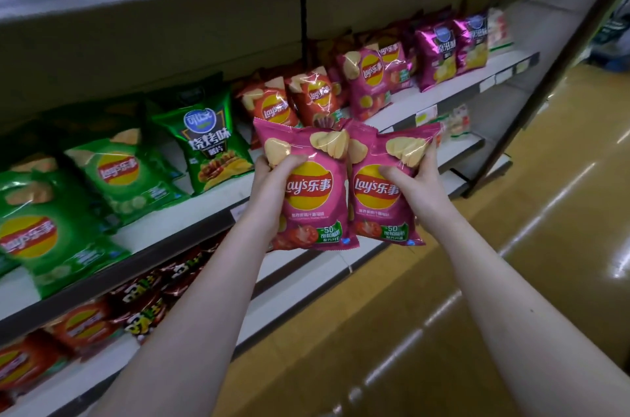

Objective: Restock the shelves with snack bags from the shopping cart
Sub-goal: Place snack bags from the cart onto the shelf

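We are holding two pink chip bags upright, labels facing us, in front of the middle shelf (191,225). Our left hand (269,174) is gripping one pink bag (306,191); our right hand (414,174) is gripping the other pink bag (378,191), likely heading for the matching pink bags on the shelf (368,82).

The left pink bag (308,191) and the right pink bag (376,193) each read "Lay's 乐事" on a red-and-yellow logo, with "-50%" on a green badge near the bottom. The green bag (119,174) on the shelf (204,205) shows the same Lay's 乐事 logo. The dark green bag (208,143) reads "烧烤味"; its blue logo possibly says "可比克".
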Demonstrator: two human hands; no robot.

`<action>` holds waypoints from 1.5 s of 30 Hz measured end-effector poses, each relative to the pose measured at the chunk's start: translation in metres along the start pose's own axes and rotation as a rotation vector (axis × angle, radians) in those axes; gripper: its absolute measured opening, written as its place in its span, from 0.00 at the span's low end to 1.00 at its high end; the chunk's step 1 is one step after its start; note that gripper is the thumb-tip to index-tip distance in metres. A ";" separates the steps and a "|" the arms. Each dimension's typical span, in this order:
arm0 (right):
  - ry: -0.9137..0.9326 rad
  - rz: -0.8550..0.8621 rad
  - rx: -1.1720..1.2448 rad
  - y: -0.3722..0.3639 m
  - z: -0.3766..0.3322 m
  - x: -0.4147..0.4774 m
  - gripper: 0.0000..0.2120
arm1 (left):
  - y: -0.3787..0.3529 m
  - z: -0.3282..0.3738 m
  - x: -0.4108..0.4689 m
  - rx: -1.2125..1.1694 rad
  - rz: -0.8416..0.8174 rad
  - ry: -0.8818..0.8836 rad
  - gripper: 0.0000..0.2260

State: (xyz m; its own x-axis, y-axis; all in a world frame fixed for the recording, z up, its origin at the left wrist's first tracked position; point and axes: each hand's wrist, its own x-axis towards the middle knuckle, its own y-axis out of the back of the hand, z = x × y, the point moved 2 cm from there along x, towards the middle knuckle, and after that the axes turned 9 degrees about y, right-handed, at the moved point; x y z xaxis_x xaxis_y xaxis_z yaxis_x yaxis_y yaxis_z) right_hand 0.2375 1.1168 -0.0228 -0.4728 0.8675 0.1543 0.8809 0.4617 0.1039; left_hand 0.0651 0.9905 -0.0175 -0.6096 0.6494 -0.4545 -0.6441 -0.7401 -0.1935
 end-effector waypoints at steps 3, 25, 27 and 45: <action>-0.011 -0.047 0.016 0.010 0.015 0.027 0.29 | -0.017 -0.002 0.020 -0.020 0.046 -0.007 0.28; -0.166 -0.537 0.070 0.097 0.160 0.170 0.31 | -0.166 -0.109 0.076 -0.200 0.479 0.074 0.20; -0.168 -0.557 0.066 0.092 0.179 0.173 0.31 | -0.164 -0.120 0.086 -0.200 0.494 0.074 0.19; -0.048 -0.522 0.083 -0.027 0.426 0.241 0.29 | -0.069 -0.270 0.310 -0.156 0.487 -0.040 0.23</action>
State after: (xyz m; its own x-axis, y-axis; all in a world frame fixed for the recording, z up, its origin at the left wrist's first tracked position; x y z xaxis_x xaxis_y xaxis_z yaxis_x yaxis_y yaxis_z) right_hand 0.1078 1.3924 -0.4070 -0.8494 0.5247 0.0573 0.5277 0.8459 0.0767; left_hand 0.0453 1.1961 -0.3800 -0.8409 0.2271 -0.4912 -0.2065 -0.9737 -0.0968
